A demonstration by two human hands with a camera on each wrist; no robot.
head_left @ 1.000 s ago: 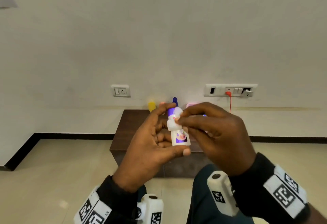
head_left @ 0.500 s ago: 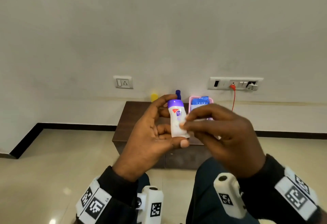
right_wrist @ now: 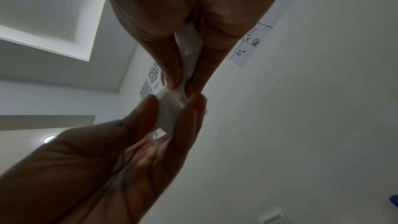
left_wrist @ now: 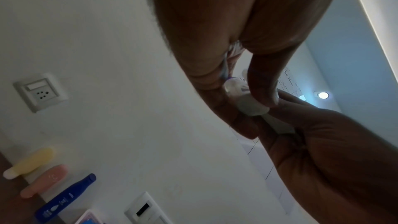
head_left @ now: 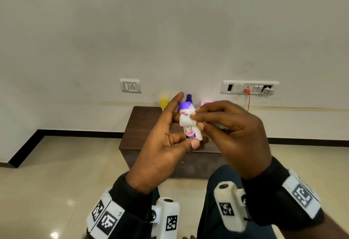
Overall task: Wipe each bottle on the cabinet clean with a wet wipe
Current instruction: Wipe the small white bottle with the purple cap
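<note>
My left hand (head_left: 187, 120) holds a small white bottle (head_left: 193, 133) with a purple cap upright in front of me, thumb under its base and forefinger behind the cap. My right hand (head_left: 198, 118) pinches a white wet wipe (head_left: 185, 120) against the bottle's upper body, just below the cap. From the right wrist view the wipe (right_wrist: 189, 54) runs between my fingers down to the bottle's base (right_wrist: 170, 108). A yellow bottle (head_left: 164, 103) and a dark blue bottle (head_left: 188, 98) stand at the back of the brown cabinet (head_left: 143, 125). A pink bottle (left_wrist: 45, 180) stands between them.
A pink wipes pack (head_left: 205, 103) lies on the cabinet behind my right hand. Wall sockets (head_left: 130, 85) sit above the cabinet, one with a red cable (head_left: 249, 99). Beige floor tiles (head_left: 66, 163) spread to the left.
The wipe has slid from the bottle's lower body back up to just under the cap. The bottle has turned slightly, and both hands stay in front of the cabinet.
</note>
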